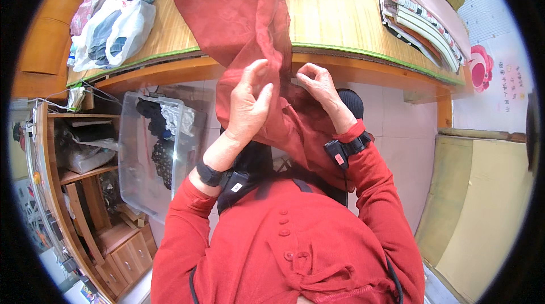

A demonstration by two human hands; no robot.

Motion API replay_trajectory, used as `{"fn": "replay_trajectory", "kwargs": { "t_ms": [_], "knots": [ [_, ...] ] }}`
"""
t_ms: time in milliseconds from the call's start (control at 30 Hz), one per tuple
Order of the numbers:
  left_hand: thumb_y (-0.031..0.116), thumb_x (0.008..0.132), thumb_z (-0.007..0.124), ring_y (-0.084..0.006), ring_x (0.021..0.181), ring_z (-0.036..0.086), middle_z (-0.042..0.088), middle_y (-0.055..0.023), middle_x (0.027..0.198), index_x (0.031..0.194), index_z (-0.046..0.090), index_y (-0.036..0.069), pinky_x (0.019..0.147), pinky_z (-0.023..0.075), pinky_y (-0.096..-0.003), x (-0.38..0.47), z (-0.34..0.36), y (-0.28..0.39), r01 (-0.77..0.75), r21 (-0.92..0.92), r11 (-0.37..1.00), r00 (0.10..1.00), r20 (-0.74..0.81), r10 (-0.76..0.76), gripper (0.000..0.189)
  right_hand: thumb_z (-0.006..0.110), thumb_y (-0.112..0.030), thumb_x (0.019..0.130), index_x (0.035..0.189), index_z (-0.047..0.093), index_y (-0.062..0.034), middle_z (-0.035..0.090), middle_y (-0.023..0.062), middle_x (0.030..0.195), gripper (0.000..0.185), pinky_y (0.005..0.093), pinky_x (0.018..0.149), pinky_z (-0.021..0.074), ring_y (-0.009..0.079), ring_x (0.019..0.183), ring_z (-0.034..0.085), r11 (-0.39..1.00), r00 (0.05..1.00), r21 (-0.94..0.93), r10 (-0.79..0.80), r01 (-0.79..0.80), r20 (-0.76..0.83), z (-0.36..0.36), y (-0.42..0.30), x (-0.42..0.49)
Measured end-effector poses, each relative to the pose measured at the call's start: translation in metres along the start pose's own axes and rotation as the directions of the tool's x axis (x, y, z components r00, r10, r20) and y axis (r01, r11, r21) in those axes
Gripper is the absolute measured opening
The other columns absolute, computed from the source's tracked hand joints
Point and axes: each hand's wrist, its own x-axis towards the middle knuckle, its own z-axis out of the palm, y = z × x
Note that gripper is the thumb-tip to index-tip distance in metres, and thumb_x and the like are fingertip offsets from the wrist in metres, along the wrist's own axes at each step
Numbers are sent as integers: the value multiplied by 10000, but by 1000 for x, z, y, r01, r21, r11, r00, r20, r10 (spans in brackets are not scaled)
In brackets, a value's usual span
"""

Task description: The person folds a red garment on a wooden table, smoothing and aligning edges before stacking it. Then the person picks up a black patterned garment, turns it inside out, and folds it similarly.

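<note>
A dark red cloth garment (238, 14) lies across the edge of the mat-covered bed (332, 10) and hangs down over my lap. Above its hanging part is my left hand (251, 99), with thumb and fingers apart and nothing seen between them. My right hand (317, 80) is beside the garment's right edge, thumb and index finger curled close together. Whether a bit of cloth is pinched there is not clear. Both wrists wear dark straps with small black devices.
Plastic bags (115, 35) with clothes lie on the bed at left, folded clothes (425, 23) at right. Below at left stand a clear plastic bin (147, 155) holding clothes and a wooden shelf unit (89, 172). A pale yellow panel (472, 206) is at right.
</note>
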Motion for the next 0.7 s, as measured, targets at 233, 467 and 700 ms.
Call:
{"fn": "replay_trajectory", "kwargs": {
  "t_ms": [233,467,700],
  "knots": [
    [-118,875,542,-167,1241,515,539,-72,1294,1362,465,28,1028,429,-291,5,2,0,35,-37,999,999,-17,-36,513,625,-223,870,880,668,4,671,137,746,231,363,656,502,202,708,636,860,990,-495,-143,122,-4,20,17,20],
    [-64,850,582,-168,1150,562,595,-102,1224,1325,503,47,925,474,-288,-4,-29,4,69,-18,997,989,-129,-71,494,646,-127,929,888,663,-4,563,-57,719,131,230,627,430,51,689,492,952,978,-242,-203,187,-44,-3,8,-3],
    [-16,805,601,-386,1100,580,549,-210,1157,1260,490,-3,943,484,-406,10,35,-8,-173,243,954,981,133,144,469,596,-141,973,1013,659,-15,635,-33,893,147,213,729,464,26,837,546,935,930,257,-302,246,208,-3,10,-10]
  ]
}}
